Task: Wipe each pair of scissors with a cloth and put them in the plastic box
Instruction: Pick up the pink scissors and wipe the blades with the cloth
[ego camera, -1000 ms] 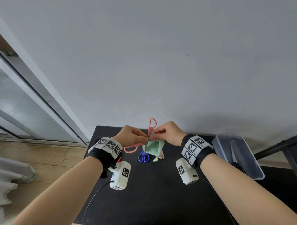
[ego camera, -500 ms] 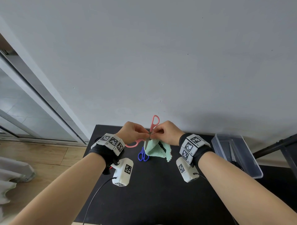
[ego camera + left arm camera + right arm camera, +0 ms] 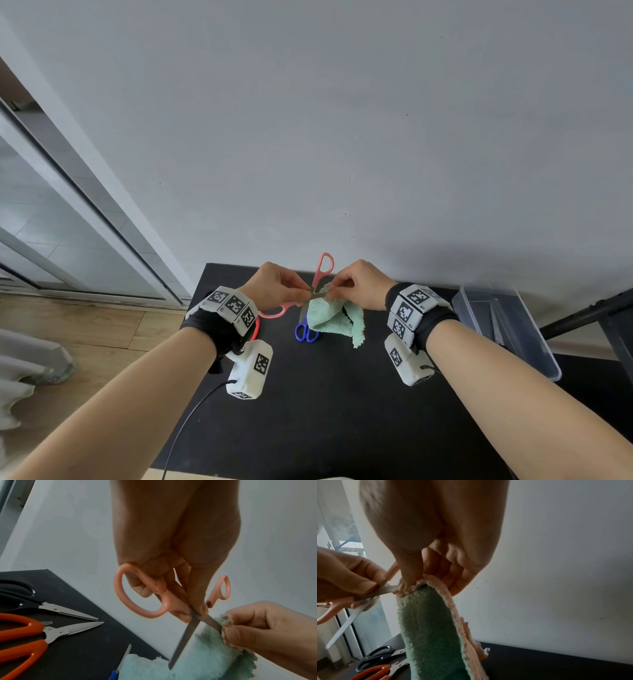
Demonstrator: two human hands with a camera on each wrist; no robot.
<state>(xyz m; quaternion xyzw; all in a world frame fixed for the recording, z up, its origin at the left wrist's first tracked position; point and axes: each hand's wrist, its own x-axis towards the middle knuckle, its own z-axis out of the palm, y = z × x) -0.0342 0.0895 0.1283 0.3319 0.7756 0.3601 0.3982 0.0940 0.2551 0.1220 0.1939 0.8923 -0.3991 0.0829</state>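
My left hand [image 3: 279,286] [image 3: 173,555] grips the pink-handled scissors [image 3: 322,270] [image 3: 142,601] near the pivot, blades spread apart, above the black table [image 3: 325,394]. My right hand [image 3: 361,284] [image 3: 435,538] pinches a fold of the green cloth [image 3: 334,318] [image 3: 429,628] [image 3: 214,660] around one blade, and the rest of the cloth hangs down. The other blade points down, bare. Blue-handled scissors [image 3: 306,331] lie on the table under the cloth. Orange-handled scissors [image 3: 25,637] and black-handled scissors [image 3: 22,597] lie at the left. The clear plastic box [image 3: 507,325] stands at the right.
A grey wall rises right behind the table's far edge. A sliding door frame [image 3: 85,192] and wooden floor [image 3: 102,325] are at the left. A dark metal stand [image 3: 603,315] stands right of the box. Cables run from both wrist cameras.
Both hands rose slightly with the pink scissors. The cloth, bunched before, now hangs lower and spread under my right hand, whose pinch stays on the blade.
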